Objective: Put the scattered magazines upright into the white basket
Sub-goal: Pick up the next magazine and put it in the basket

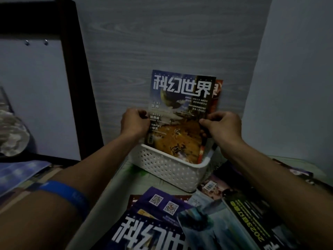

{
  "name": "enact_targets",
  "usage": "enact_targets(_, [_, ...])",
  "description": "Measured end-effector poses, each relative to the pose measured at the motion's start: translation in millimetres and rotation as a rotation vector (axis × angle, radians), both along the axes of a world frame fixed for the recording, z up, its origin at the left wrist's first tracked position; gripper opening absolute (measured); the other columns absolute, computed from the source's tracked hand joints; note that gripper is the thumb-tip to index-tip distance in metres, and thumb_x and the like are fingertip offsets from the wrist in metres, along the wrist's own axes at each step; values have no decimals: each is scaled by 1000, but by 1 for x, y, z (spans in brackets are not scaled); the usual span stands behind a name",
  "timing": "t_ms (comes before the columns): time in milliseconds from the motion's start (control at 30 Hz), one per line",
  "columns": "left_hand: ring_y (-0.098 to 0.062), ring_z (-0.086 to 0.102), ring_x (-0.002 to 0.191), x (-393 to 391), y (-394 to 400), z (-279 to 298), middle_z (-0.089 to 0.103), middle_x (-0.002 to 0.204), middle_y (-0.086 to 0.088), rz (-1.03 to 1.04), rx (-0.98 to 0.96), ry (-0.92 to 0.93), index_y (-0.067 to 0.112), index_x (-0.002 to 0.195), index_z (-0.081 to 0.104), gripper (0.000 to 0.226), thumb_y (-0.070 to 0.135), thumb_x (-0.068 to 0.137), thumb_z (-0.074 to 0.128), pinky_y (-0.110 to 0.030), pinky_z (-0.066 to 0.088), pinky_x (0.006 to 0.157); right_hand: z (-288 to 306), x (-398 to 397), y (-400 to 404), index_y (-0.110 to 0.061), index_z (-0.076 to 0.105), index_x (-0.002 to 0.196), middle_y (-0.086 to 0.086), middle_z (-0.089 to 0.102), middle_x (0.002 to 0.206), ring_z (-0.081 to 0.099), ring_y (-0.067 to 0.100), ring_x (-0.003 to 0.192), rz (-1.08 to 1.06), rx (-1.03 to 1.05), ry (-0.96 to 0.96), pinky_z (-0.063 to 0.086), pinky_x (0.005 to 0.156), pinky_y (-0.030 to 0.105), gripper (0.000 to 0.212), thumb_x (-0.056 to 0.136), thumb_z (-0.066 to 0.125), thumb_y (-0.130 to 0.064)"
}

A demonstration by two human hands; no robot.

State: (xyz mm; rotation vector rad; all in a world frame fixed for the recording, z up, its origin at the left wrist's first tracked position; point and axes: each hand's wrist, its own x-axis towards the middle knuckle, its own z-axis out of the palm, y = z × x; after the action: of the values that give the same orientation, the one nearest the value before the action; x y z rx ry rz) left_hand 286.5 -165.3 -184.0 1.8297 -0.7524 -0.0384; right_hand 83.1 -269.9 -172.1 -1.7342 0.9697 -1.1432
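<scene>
A white perforated basket (pixel 169 170) stands against the wood-grain wall. A magazine with a blue and orange cover (pixel 178 112) stands upright in it, its lower end inside. My left hand (pixel 134 121) grips its left edge and my right hand (pixel 222 125) grips its right edge. Behind it a red magazine (pixel 217 92) also stands upright, mostly hidden. Several more magazines (pixel 162 221) lie scattered flat in front of the basket and to its right.
A dark bed frame post (pixel 79 78) rises at the left, with crumpled cloth (pixel 10 134) beyond it. A pale wall (pixel 297 78) closes the right side. A dark book with green lettering (pixel 252 217) lies under my right forearm.
</scene>
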Motion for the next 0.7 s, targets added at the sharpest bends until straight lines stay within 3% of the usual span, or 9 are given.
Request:
enact_targets(67, [-19,62,109,-12,7,2,67,124,-8,0,46,-40,8,127,62,41,15,87,69,-33,50,92,-1,-3,9,-13,64,106,3,69,94,68,20,82,-6,-37,69,60,80,43,28,81,75,-10])
enact_targets(167, [-25,61,117,-37,33,3,64,130,-12,8,-6,-126,7,130,60,43,16,89,65,-38,49,100,2,-28,31,-21,58,113,-6,65,99,63,13,88,4,-127,117,58,83,42,37,81,74,-16])
enact_targets(267, [-17,61,106,-73,81,-10,67,120,-10,-109,-17,-275,7,124,64,34,7,90,60,-28,49,90,6,-77,64,-23,62,103,-5,67,98,67,16,84,98,-257,232,60,77,41,24,83,71,-15])
enact_targets(400, [-10,61,93,-135,142,-25,67,104,1,-263,57,-290,11,116,67,29,2,90,61,-7,45,74,-3,-149,111,-20,67,92,-1,70,90,63,6,76,239,-289,443,49,71,23,20,80,71,-5])
enact_targets(500, [-10,63,96,-173,156,-16,67,114,-1,-471,290,-128,15,125,62,32,15,93,63,-16,49,80,-9,-188,130,-20,68,101,-2,68,103,64,11,93,319,-252,633,51,78,24,27,82,66,-1])
enact_targets(600, [-10,60,97,-197,158,-4,61,123,-2,-655,578,20,16,136,52,47,28,92,64,-17,47,75,-2,-221,138,-24,64,115,0,64,120,61,18,109,278,-388,833,48,84,22,34,82,72,-23])
enact_targets(700, [-21,57,114,-210,158,1,56,136,-5,-600,650,-189,17,136,50,52,36,90,65,-28,47,90,0,-256,143,-37,36,145,-1,37,155,41,21,138,332,-256,1125,35,108,28,83,74,66,-68])
